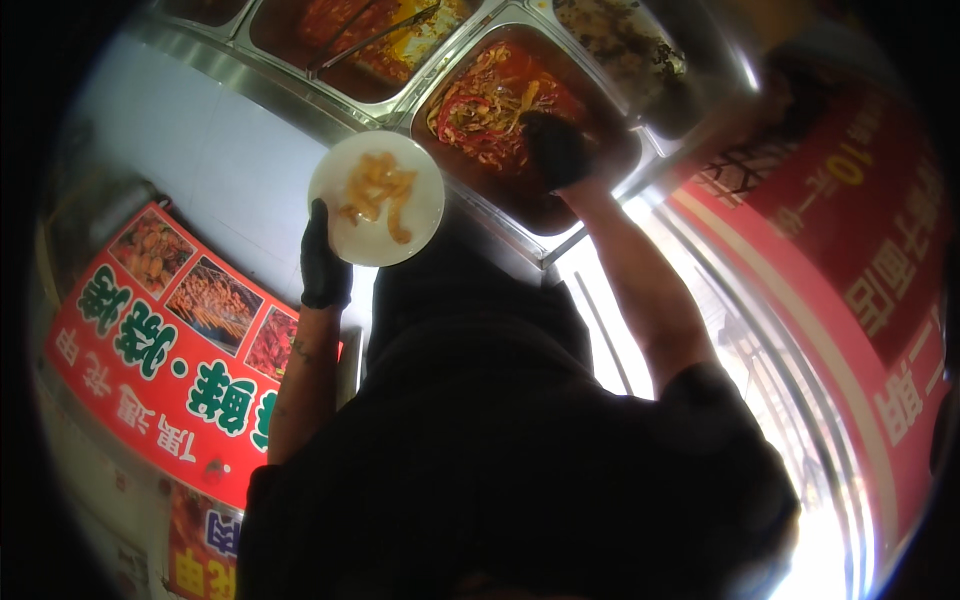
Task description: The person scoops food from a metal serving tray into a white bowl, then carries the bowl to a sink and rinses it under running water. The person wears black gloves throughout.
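The person's black-gloved left hand [326, 262] holds one round white plate [425, 218] near the counter edge, its grip closed on the left rim; on the plate lies one small heap of pale yellow food strips [375, 190], overlapping too much to count. The black-gloved right hand [555, 150] is over a rectangular metal pan [645, 155] of red, oily shredded food [480, 105]; its fingers blur into the dark, so I cannot tell its grip. Four pans show on the steel counter [250, 80], two of them cut off. Left, a red sign [140, 395] bears green and white characters and three food photographs; right, a red banner [800, 250] carries white and yellow characters.
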Demonstrator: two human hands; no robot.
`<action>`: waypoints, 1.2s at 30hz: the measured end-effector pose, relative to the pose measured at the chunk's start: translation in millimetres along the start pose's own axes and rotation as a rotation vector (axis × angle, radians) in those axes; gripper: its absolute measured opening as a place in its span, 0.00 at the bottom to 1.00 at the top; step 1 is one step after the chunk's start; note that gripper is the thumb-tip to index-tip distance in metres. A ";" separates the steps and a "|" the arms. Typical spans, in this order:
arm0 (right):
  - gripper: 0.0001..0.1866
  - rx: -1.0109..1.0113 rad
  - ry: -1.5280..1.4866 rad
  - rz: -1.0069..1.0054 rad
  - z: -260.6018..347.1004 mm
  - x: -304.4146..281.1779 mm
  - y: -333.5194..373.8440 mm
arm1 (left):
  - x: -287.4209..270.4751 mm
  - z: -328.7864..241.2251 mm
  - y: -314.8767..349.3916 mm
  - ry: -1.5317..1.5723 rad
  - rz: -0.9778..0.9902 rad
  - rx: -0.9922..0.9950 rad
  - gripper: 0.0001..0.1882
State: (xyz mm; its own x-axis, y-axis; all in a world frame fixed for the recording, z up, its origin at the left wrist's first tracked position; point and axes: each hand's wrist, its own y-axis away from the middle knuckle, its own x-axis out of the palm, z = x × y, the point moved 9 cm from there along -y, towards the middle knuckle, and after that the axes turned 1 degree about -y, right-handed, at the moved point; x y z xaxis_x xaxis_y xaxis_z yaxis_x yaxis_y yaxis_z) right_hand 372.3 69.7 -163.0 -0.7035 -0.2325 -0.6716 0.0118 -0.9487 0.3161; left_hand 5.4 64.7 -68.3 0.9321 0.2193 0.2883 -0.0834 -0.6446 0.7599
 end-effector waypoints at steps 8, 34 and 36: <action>0.22 0.316 -0.344 0.340 -11.6 100.1 8.4 | -8.1 -5.1 7.0 -0.064 -0.010 0.023 0.33; 0.18 0.528 -1.063 0.449 -34.9 137.6 13.6 | 1.9 3.1 13.1 -0.053 0.049 0.008 0.33; 0.17 0.555 -1.128 0.378 -40.6 136.8 8.3 | 2.8 4.0 13.0 -0.002 0.050 0.004 0.33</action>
State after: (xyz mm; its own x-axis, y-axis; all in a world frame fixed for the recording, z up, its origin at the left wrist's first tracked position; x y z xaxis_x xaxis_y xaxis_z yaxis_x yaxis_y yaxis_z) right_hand 305.0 21.4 -279.5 -0.9278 0.0998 0.3595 0.2365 -0.5880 0.7735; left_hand 8.3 53.9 -60.0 0.9274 0.1852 0.3250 -0.1287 -0.6577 0.7422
